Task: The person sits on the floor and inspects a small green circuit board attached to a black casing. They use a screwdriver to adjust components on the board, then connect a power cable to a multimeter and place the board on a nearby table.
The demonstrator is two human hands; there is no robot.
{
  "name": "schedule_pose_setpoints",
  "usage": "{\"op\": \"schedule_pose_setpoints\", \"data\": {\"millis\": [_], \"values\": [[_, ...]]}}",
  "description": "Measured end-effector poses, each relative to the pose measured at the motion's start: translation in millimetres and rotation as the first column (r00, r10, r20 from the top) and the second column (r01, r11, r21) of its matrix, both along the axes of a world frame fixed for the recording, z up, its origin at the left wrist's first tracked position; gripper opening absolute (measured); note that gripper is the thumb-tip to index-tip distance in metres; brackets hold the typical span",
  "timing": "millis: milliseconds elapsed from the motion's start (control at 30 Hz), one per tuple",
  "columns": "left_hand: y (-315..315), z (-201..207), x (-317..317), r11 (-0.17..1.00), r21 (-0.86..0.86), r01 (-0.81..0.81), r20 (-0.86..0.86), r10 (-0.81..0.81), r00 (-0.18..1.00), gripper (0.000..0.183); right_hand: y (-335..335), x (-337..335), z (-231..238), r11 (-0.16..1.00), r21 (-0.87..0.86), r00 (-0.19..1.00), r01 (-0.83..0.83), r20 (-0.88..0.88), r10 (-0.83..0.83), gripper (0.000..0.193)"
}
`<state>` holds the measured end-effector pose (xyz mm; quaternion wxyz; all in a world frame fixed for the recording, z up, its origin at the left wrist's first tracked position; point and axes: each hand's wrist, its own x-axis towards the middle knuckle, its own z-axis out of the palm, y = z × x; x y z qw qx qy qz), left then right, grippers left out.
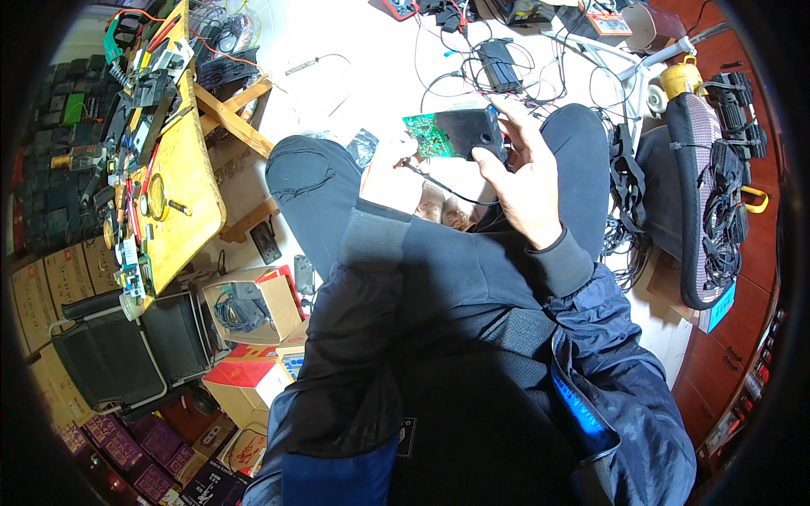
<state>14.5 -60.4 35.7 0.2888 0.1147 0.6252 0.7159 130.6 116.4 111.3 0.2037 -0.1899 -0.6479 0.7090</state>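
Observation:
Between my knees, a green circuit board point(426, 135) sticks out of the left side of a flat black plastic case point(471, 131). My right hand point(530, 179) grips the case at its right end, thumb in front and fingers behind. My left hand point(391, 171) is closed at the board's lower left edge; its fingertips are partly hidden. A thin black cable point(445, 188) runs from beside the left fingers to below the right hand. Just behind the left hand lies a small clear plastic bag point(363, 147).
A yellow workbench point(192, 202) with hand tools stands at left, a black folding chair point(114, 354) and cardboard boxes point(253, 308) below it. A black power adapter point(499, 66) lies among tangled wires on the floor ahead. At right is a seat cushion point(693, 198) with coiled cables.

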Motion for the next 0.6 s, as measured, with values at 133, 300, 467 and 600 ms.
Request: {"op": "schedule_pose_setpoints", "data": {"millis": [133,300,467,600], "values": [[-2.1,2.1,-0.1,1.0,-0.009,0.013,0.001,-0.013,1.0,0.021,-1.5,0.0,0.3,1.0,0.019,0.999,0.001,0.033,-0.002,0.067],[6.0,4.1,-2.8,0.983,0.141,-0.115,0.283,0.071,0.957,0.019,-2.9,-0.8,3.6,1.0,0.025,0.999,-0.004,0.047,0.002,0.067],[10.6,3.7,-5.7,0.867,0.349,-0.356,0.672,0.033,0.739,0.014,-1.8,-4.0,1.2,0.999,-0.046,1.0,-0.01,0.005,0.01,0.068],[10.4,5.3,-5.1,0.91,0.299,-0.287,0.61,0.049,0.791,0.017,3.3,-4.5,-3.0,0.997,-0.061,0.997,-0.043,-0.07,0.039,0.069]]}}
